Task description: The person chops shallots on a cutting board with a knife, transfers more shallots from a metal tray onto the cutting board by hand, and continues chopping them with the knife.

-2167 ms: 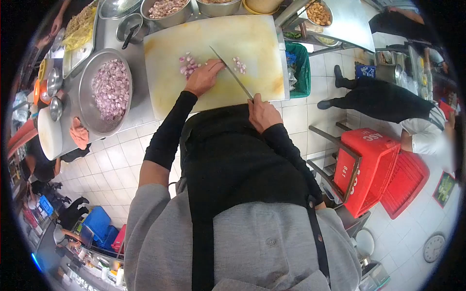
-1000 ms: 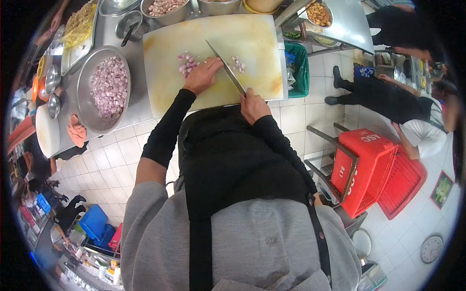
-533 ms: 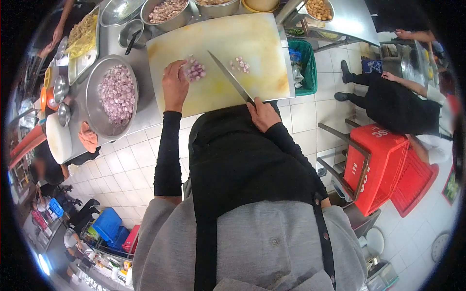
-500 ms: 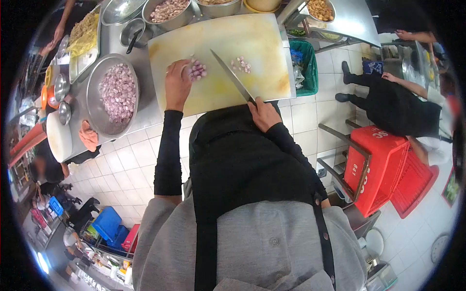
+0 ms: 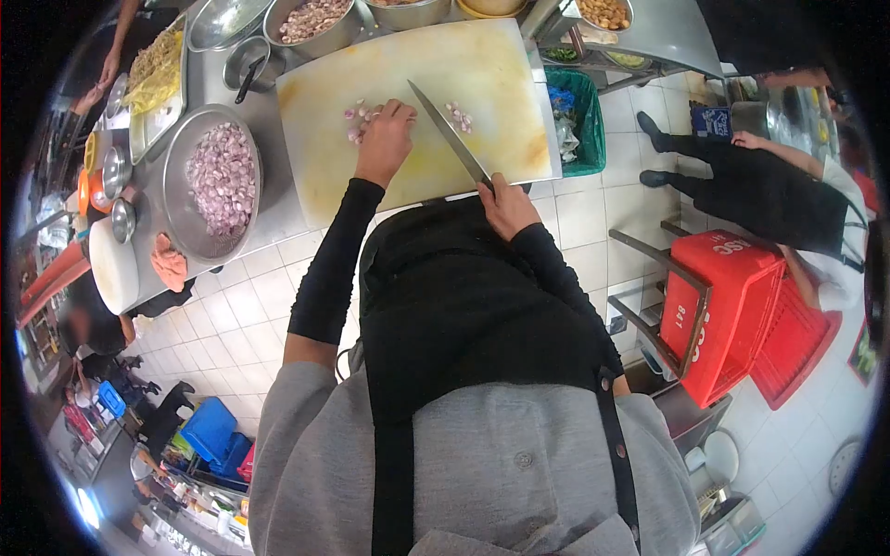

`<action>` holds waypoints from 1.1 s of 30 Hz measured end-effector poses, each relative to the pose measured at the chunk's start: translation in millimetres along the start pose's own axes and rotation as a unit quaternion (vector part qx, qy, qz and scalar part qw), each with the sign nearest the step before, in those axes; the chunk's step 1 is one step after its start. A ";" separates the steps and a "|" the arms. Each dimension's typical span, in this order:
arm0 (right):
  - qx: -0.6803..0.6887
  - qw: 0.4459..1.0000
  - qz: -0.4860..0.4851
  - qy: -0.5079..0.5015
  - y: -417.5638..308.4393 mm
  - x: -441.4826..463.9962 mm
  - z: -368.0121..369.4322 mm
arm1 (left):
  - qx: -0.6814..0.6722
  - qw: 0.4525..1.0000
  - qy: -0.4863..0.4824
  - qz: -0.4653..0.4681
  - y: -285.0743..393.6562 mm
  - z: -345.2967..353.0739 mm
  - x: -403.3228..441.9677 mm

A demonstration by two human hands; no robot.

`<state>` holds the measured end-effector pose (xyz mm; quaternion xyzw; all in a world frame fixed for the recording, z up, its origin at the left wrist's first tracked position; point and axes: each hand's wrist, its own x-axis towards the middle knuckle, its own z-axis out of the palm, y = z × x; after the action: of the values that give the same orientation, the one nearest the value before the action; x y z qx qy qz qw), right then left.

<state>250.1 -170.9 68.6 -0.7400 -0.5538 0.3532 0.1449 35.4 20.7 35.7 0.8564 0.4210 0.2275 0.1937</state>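
A long knife (image 5: 449, 130) lies over the white cutting board (image 5: 491, 74), its handle in the closed fingers of my right hand (image 5: 506, 206) near the board's front edge. My left hand (image 5: 385, 144) is on the board left of the blade, fingers bent together; whatever they hold is hidden. Several purple shallots (image 5: 356, 127) show beside its fingers, partly covered by the hand. To the right of the blade is a small group of shallot pieces (image 5: 458, 118). Left of the board, a perforated metal bowl (image 5: 170, 176) holds a heap of shallots (image 5: 221, 181).
Metal bowls (image 5: 320, 42) stand behind the board, with a small pot (image 5: 260, 60) at its back left. An orange cloth (image 5: 168, 263) lies at the table edge. Right are a green-lined bin (image 5: 593, 125), a red crate (image 5: 714, 315) and a person in a black apron (image 5: 769, 190).
My left hand has moved right from the far side of the shallots towards the blade, now covering part of the pile. The knife stays in my right hand. The person at right has shifted.
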 end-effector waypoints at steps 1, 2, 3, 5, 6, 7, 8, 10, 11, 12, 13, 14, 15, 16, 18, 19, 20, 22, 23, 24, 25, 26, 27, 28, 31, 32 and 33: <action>-0.002 1.000 0.011 -0.011 -0.6 1.1 -0.8 | -0.009 1.000 0.006 0.005 3.5 4.3 0.9; -0.005 0.999 0.023 -0.023 -1.3 1.0 -1.5 | -0.047 0.999 0.004 -0.017 8.3 8.1 1.3; -0.003 1.000 0.020 -0.015 -2.6 -0.4 -2.2 | -0.084 0.996 0.001 -0.040 13.0 11.3 0.3; 0.001 1.000 0.015 0.001 -5.0 -3.1 -2.3 | -0.138 0.990 0.009 -0.043 17.3 12.9 -4.1; 0.004 1.000 0.019 0.001 -5.1 -3.4 -1.1 | -0.155 0.987 0.018 -0.023 18.6 13.2 -7.6; 0.007 1.000 0.022 0.000 -4.9 -3.2 0.0 | -0.172 0.985 0.029 -0.004 19.9 13.6 -10.9; 0.009 1.000 0.025 -0.002 -4.9 -3.3 0.5 | -0.162 0.986 0.030 -0.004 18.9 14.9 -15.9; 0.014 1.000 0.025 0.003 -5.6 -4.5 0.5 | -0.141 0.989 0.034 -0.007 15.1 15.7 -26.6; 0.017 1.000 0.024 0.004 -7.2 -4.8 0.1 | -0.161 0.986 0.032 -0.021 17.8 12.9 -29.1; 0.019 0.999 0.032 -0.004 -8.8 -4.7 -1.0 | -0.182 0.982 0.030 -0.035 21.5 11.3 -31.7; 0.020 0.999 0.039 -0.012 -10.6 -4.5 -2.7 | -0.203 0.977 0.028 -0.050 25.2 10.3 -33.3; 0.020 0.999 0.045 -0.021 -12.0 -4.3 -3.9 | -0.211 0.975 0.032 -0.068 29.1 10.5 -34.0; 0.017 0.999 0.043 -0.011 -11.2 -4.4 -2.4 | -0.219 0.971 0.037 -0.087 33.3 11.2 -34.3; 0.014 0.999 0.040 -0.001 -9.3 -4.7 1.0 | -0.226 0.967 0.043 -0.106 35.8 10.4 -34.2; 0.012 0.999 0.032 0.010 -6.6 -3.6 5.1 | -0.192 0.976 0.047 -0.087 26.5 15.4 -33.9; 0.013 0.999 0.028 0.012 -4.5 -3.6 6.1 | -0.175 0.980 0.048 -0.077 21.9 17.8 -34.2; 0.014 1.000 0.025 0.014 -5.4 -3.4 5.1 | -0.174 0.982 0.053 -0.052 22.1 18.3 -33.5; 0.003 1.000 0.026 -0.001 -7.2 -3.1 3.1 | -0.174 0.983 0.062 -0.001 26.0 23.1 -31.7; -0.003 1.000 0.027 -0.008 -8.2 -3.6 2.0 | -0.155 0.986 0.063 0.012 28.4 24.2 -30.5; -0.006 1.000 0.022 0.004 -7.4 -4.3 3.2 | -0.137 0.988 0.063 0.025 30.4 25.1 -29.3; -0.009 1.000 0.017 0.015 -6.0 -4.7 5.5 | -0.118 0.990 0.064 0.038 31.4 25.4 -27.7; -0.012 1.000 0.012 0.027 -9.4 -5.7 4.5 | -0.134 0.988 0.068 0.026 29.6 26.8 -25.0; -0.021 0.999 0.021 0.018 -12.3 -7.0 2.7 | -0.150 0.986 0.072 0.013 27.1 28.2 -21.4; -0.029 0.999 0.030 0.010 -15.3 -8.4 -0.3 | -0.165 0.983 0.075 0.000 25.3 29.1 -20.7; -0.047 0.998 0.036 0.001 -19.7 -10.6 -4.9 | -0.226 0.971 0.071 -0.042 27.8 22.5 -18.1; -0.051 0.998 0.035 0.002 -20.0 -10.9 -5.3 | -0.207 0.975 0.066 -0.034 25.2 21.7 -18.4; -0.056 0.998 0.037 -0.001 -20.4 -10.7 -5.9 | -0.189 0.980 0.061 -0.025 20.8 19.6 -18.4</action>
<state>238.0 -172.7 89.1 -0.7663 -0.5452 0.3279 0.0897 49.5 -8.8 26.3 0.7780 0.4029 0.3500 0.3315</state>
